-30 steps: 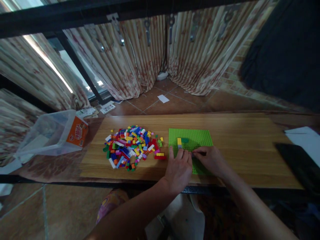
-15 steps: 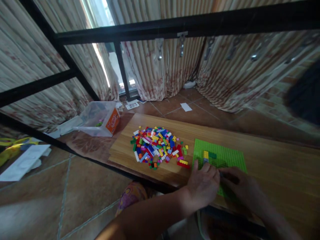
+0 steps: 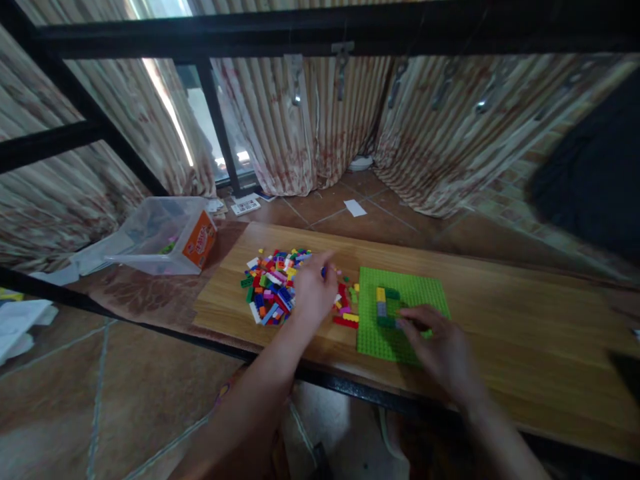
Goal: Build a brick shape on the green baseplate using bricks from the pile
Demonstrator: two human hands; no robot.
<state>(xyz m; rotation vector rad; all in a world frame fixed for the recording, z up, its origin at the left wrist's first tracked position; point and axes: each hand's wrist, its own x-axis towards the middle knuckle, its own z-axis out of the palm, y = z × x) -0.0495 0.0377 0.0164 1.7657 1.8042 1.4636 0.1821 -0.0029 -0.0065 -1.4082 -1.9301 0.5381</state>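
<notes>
My left hand is over the right part of a heap of toy building bricks, its fingers apart and slightly blurred. Nothing shows in its grasp, though the palm side is hidden. On the green baseplate, a yellow brick, a grey brick and dark green bricks form a C-like outline. My right hand has thumb and forefinger closed at the right end of the lower dark green brick. The upper dark green brick sits beside the yellow one.
The wooden board carries the heap and the baseplate. Red and yellow long bricks lie just left of the plate. A clear plastic box with an orange label stands at the left. A black bar crosses above, before striped curtains.
My left hand has left the baseplate and moved left to the brick heap. My right hand stays at the plate, where the lower dark green brick now shows. The view has shifted right.
</notes>
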